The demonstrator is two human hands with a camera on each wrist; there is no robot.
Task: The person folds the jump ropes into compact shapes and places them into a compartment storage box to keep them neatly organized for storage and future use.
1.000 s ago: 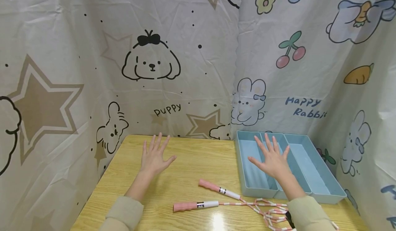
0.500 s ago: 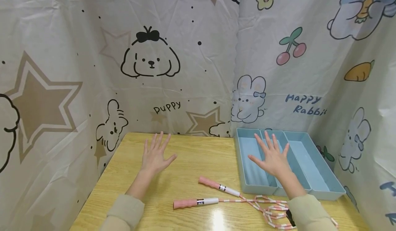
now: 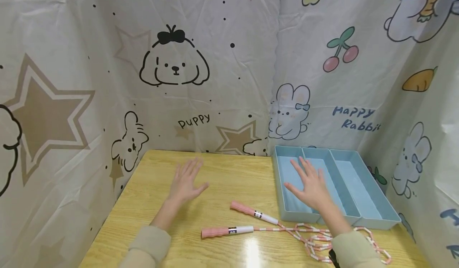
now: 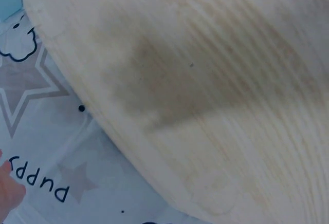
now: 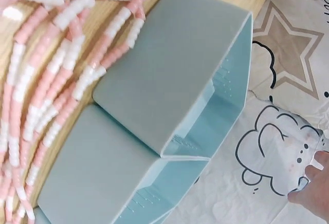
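One jump rope (image 3: 271, 229), pink and white, lies on the wooden desk (image 3: 229, 176), partly in front of the bins. Near handle (image 3: 226, 231) and far handle (image 3: 254, 212) both point left, well apart from the hands; probably laid so the grips sit outside the tangle. Beaded cord (image 5: 81, 84) runs right in loose loops under the right forearm, bunched perhaps because its full length would overrun the surface.

Three blue bins (image 3: 337, 188) stand side by side at the right. Walls look flush or nearly so, likely to make one compact block against the printed cloth (image 3: 222, 100).

Left hand (image 3: 185, 182): open, fingers extended, thumb out, holding nothing; slightly blurred. Shadow in the left wrist view suggests it is raised off the wood. Right hand (image 3: 310, 186): open likewise, gripping nothing, in front of the left and middle bins. Its height above them: cannot tell. Both poses read as idle.
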